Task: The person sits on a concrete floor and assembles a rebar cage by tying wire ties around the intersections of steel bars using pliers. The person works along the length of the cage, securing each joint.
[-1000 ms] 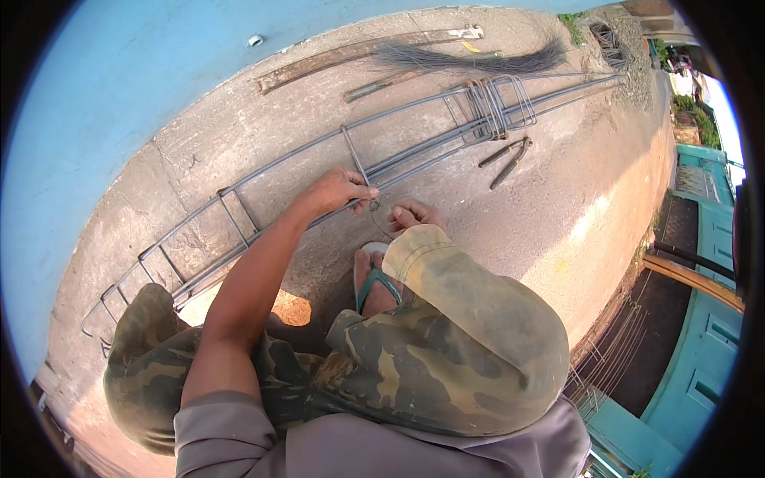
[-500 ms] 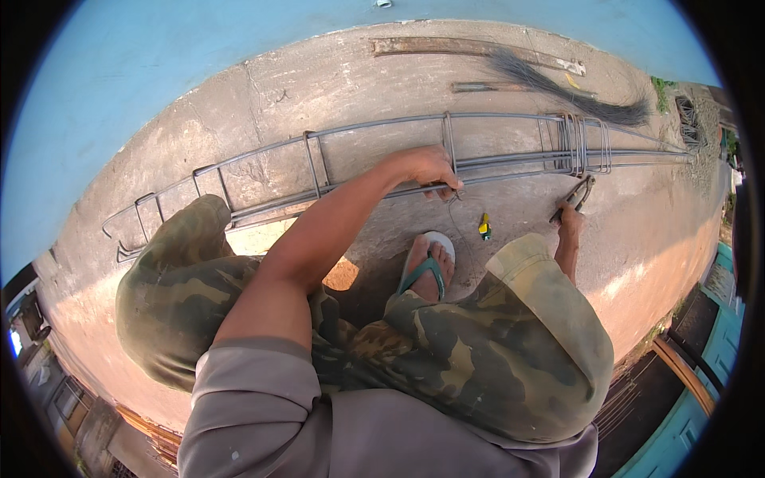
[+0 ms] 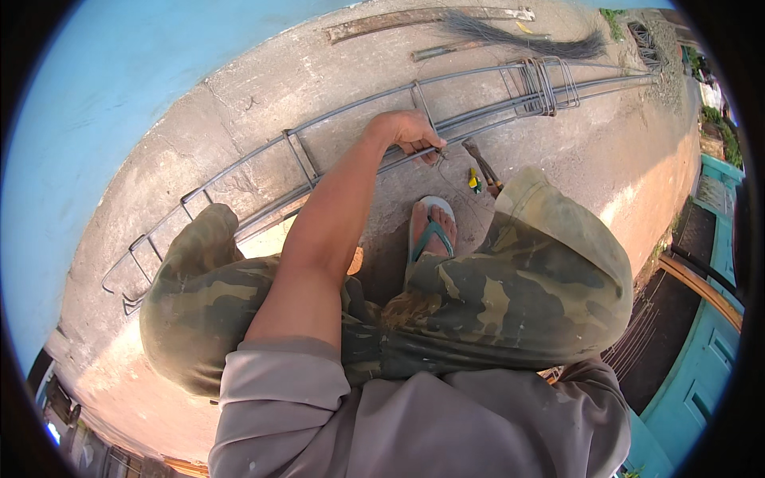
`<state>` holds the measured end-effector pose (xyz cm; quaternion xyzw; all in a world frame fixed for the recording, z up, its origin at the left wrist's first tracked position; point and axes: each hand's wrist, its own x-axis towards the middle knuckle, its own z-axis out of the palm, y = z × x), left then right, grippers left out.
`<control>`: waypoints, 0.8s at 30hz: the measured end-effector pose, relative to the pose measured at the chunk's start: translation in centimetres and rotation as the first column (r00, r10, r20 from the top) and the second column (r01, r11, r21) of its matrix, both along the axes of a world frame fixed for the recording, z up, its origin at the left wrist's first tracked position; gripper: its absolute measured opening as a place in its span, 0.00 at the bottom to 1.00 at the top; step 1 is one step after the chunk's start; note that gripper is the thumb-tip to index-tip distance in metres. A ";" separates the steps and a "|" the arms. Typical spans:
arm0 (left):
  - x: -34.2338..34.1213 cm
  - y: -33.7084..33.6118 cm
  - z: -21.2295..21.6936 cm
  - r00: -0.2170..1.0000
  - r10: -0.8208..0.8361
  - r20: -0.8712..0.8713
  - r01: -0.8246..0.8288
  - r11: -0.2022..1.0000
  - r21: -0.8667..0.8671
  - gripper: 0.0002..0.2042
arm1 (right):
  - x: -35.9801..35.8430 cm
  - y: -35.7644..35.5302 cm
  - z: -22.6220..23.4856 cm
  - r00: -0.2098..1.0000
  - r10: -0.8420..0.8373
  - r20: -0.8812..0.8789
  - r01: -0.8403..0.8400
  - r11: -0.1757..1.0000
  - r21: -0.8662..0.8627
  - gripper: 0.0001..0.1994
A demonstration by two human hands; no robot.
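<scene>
A long cage of steel reinforcing bars (image 3: 307, 151) lies slantwise across the concrete in front of me. My left hand (image 3: 408, 131) is closed around its near bar beside a cross stirrup (image 3: 422, 103). Thin tie wire dangles below those fingertips. Just right of that hand, the jaws of a pair of pincers (image 3: 483, 166) point toward the wire, apart from it. My right hand (image 3: 496, 190) grips the pincers' handles, and my right knee hides most of it. A small yellow and dark green object (image 3: 475, 181) lies on the ground beside the pincers.
Several loose stirrups (image 3: 540, 86) are bunched at the cage's right end. Behind lie a bundle of thin wire (image 3: 526, 38), a wooden plank (image 3: 422, 21) and a bar-like tool (image 3: 442, 51). My sandalled foot (image 3: 433, 229) rests close to the cage.
The pincers in my right hand have come left, from near the stirrup bunch to near my left hand. My left hand keeps its hold, and the whole view has shifted and tilted.
</scene>
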<state>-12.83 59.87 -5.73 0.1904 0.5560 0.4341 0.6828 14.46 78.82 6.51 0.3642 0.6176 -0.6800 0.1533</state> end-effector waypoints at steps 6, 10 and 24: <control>0.6 0.3 -0.2 1.000 -0.008 -0.013 0.008 1.000 -0.004 0.21 | -3.1 -4.5 4.0 0.872 0.427 0.240 -0.489 0.767 0.415 0.18; 0.3 -0.5 -1.0 0.999 0.006 -0.040 -0.007 0.999 -0.040 0.18 | -5.1 -5.4 3.4 0.726 0.561 0.397 -0.680 0.501 0.535 0.19; -0.6 0.8 -0.3 0.997 -0.078 0.026 0.078 0.997 0.008 0.13 | -6.1 -1.9 1.4 0.440 0.595 0.672 -0.887 0.174 0.427 0.20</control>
